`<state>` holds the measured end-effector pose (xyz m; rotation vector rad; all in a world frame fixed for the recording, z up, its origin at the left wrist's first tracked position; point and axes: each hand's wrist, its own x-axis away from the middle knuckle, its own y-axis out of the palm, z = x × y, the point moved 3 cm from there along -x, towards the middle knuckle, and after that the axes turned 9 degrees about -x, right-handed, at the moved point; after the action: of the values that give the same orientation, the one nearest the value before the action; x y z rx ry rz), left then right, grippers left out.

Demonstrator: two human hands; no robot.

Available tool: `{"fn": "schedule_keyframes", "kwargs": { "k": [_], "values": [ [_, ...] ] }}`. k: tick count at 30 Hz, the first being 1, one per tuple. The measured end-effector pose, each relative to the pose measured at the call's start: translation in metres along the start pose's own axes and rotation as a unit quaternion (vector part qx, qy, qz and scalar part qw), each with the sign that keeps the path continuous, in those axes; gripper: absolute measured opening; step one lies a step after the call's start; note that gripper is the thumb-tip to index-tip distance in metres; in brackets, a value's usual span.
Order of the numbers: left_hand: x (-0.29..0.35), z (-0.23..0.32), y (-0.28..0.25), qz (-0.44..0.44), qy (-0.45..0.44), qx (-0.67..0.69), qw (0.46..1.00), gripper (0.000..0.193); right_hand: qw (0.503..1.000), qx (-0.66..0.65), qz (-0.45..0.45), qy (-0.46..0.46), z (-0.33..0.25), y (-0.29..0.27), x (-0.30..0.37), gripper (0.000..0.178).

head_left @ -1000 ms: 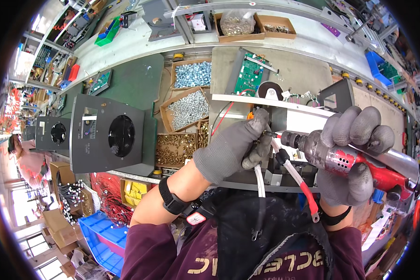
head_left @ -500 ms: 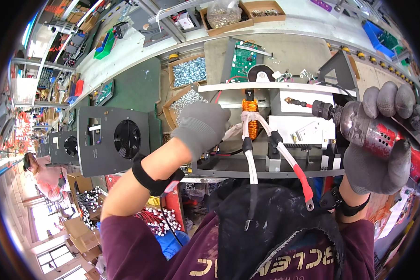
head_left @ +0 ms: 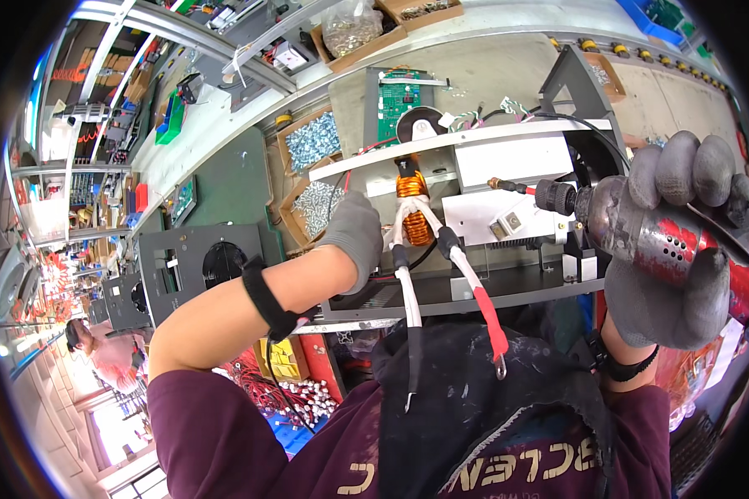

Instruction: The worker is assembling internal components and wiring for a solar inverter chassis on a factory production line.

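My right hand (head_left: 670,303), in a grey glove, grips a worn power screwdriver (head_left: 628,218), its bit pointing left over a white block (head_left: 514,162). Below it is an open dark grey metal chassis (head_left: 474,291). At the chassis's left end is my gloved left hand (head_left: 356,241), back toward me. Its fingers are mostly hidden, so whether it holds anything does not show. Beside it stands an orange wire-wound coil (head_left: 412,218). Two thick white-sleeved cables hang from the coil over my apron: a black-sleeved cable (head_left: 414,358) and a red-sleeved cable (head_left: 489,320), both with metal end lugs.
Beyond the left hand lie a box of bluish screws (head_left: 314,141) and a box of silver screws (head_left: 314,206). A green circuit board (head_left: 398,108) is behind the chassis. Another grey housing with a fan (head_left: 183,266) stands left. A person (head_left: 112,358) is farther off at lower left.
The view has shifted and tilted, so the chassis appears farther left and slanted. My left hand has turned, its fingers now directed farther away from me. The right hand still holds the power screwdriver.
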<state>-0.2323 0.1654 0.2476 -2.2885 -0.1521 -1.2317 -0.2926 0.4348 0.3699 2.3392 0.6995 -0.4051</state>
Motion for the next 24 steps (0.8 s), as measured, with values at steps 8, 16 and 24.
{"fn": "schedule_keyframes", "kwargs": {
  "k": [8, 16, 24],
  "values": [
    [0.054, -0.005, 0.011, 0.09, 0.063, 0.327, 0.938, 0.028, 0.998, -0.026, 0.049, -0.004, 0.006, -0.01, 0.006, 0.038],
    [0.03, 0.028, 0.018, 0.2, -0.086, 0.554, 0.803, 0.026, 0.996, -0.01, 0.09, -0.027, 0.02, -0.015, 0.007, 0.033],
    [0.012, 0.048, -0.001, 0.228, -0.029, 0.823, 0.519, 0.021, 0.998, -0.014, 0.045, -0.039, 0.04, -0.018, 0.003, 0.035]
  ]
}}
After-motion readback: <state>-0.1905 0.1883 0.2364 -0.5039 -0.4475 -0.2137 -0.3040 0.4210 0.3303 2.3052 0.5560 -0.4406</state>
